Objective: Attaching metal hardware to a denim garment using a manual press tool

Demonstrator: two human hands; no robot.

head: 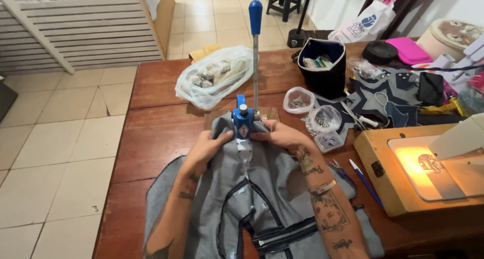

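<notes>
Under the blue press (243, 122), at table centre, my left hand (205, 147) and right hand (280, 135) pinch the grey garment (262, 188) flat from 9 and 3 o'clock. Risk: cloth creeping off-die, or fingertips caught (lever (255, 52) upright at 12).

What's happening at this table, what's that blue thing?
A person holds a grey garment under a small blue hand press on a wooden table. The left hand and right hand pinch the fabric on either side of the press head. Its long lever stands upright, untouched.
</notes>
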